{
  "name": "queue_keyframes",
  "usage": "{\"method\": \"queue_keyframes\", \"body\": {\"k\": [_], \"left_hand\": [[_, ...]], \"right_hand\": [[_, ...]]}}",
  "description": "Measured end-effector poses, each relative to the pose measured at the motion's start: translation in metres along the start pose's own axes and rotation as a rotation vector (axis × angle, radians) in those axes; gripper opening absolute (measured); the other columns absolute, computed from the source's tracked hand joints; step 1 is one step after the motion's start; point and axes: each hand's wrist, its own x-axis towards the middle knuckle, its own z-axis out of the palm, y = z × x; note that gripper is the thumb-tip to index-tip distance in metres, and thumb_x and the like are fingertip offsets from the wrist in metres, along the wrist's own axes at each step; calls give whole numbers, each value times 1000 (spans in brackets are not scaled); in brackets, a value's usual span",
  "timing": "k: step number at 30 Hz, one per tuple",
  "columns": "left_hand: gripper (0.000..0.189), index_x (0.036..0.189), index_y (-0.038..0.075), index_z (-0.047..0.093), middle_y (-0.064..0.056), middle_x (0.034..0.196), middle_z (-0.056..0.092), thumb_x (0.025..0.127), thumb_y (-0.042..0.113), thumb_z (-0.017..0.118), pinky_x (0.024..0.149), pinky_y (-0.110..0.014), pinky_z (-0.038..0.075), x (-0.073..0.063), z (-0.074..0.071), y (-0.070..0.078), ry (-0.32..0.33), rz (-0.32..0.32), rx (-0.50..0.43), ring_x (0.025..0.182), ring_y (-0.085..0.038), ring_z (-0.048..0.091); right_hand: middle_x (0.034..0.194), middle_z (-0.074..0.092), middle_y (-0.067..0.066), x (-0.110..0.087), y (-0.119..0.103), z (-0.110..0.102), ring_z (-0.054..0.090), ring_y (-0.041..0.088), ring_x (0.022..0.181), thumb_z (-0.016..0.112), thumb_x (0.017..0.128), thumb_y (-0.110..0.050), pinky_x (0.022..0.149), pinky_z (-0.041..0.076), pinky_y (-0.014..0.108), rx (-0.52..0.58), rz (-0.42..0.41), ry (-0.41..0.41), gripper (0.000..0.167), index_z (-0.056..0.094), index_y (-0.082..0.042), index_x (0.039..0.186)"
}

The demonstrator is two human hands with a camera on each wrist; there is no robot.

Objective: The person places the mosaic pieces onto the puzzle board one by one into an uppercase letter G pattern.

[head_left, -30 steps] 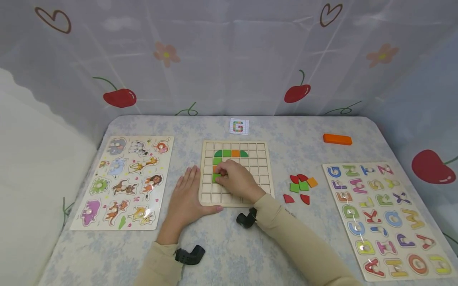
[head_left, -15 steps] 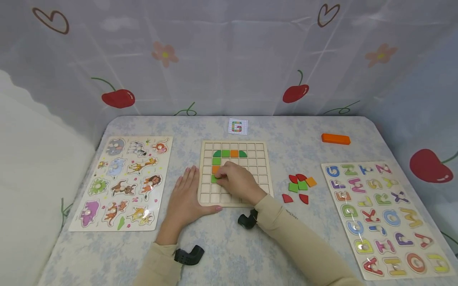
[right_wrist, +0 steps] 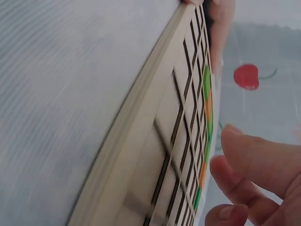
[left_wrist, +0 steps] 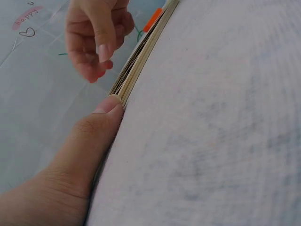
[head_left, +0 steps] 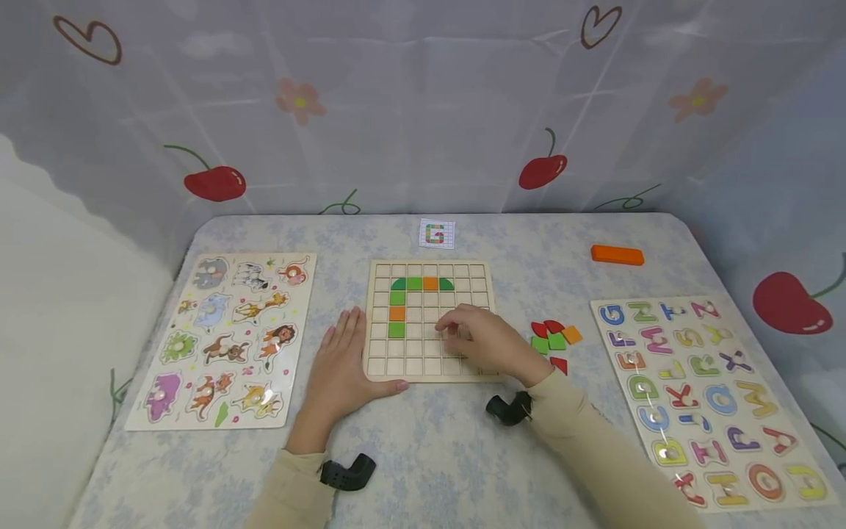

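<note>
A wooden grid board [head_left: 465, 297] lies on the table. Green and orange squares and two dark green quarter-circles sit in its cells, with a green square [head_left: 396, 330] lowest in the left column. My left hand [head_left: 342, 371] rests along the board's left side, fingers straight, its thumb [left_wrist: 101, 120] touching the near edge. Over the board's right half hovers my right hand [head_left: 492, 342], fingers loosely bent and nothing visible between them; in the right wrist view its thumb [right_wrist: 258, 150] and fingers stand apart. Loose green squares [head_left: 557, 342], an orange square [head_left: 571, 334] and red quarter-circles [head_left: 558, 364] lie right of the board.
A small card [head_left: 437, 234] with a coloured G pattern lies behind the board. An animal puzzle [head_left: 300, 301] is at left and a letter puzzle [head_left: 601, 316] at right. At the back right sits an orange bar [head_left: 617, 255].
My right hand has let go of the lowest green square, which stays in its cell, and has moved right across the board. My left hand keeps its place.
</note>
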Motion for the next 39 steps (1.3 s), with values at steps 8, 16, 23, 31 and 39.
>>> {"method": "queue_keyframes", "body": {"k": [8, 16, 23, 31, 39], "left_hand": [[144, 159, 2, 11, -13, 167, 10, 59, 89, 66, 127, -49, 12, 0, 2, -1, 18, 18, -8, 156, -29, 7], [143, 159, 3, 10, -13, 168, 10, 59, 90, 64, 126, -50, 12, 1, 1, -1, 11, 17, -4, 156, -29, 6], [143, 159, 3, 11, -13, 168, 11, 59, 90, 65, 126, -50, 13, 1, 3, -1, 19, 17, -3, 156, -29, 7], [143, 159, 3, 11, -13, 167, 11, 59, 90, 64, 126, -50, 12, 2, 2, -1, 16, 17, -3, 156, -29, 7], [144, 159, 4, 10, -12, 168, 9, 58, 90, 65, 127, -50, 12, 1, 1, 0, 6, 6, -6, 156, -29, 6]], "right_hand": [[102, 63, 0, -42, 37, -31, 50, 13, 66, 69, 93, -14, 61, 47, 26, -9, 20, 23, 23, 68, -14, 117], [109, 68, -2, -74, 60, -45, 57, 15, 97, 73, 89, -12, 88, 53, 36, -97, 55, -5, 26, 70, -15, 115], [113, 67, -6, -89, 68, -49, 60, 15, 103, 75, 87, -11, 90, 56, 37, -130, 42, -70, 28, 74, -23, 112], [119, 67, -1, -91, 69, -49, 61, 21, 111, 74, 87, -6, 95, 55, 44, -146, 65, -90, 30, 74, -23, 112], [101, 68, -5, -90, 69, -48, 60, 15, 93, 76, 86, -12, 82, 56, 32, -180, 87, -74, 21, 73, -18, 106]]}}
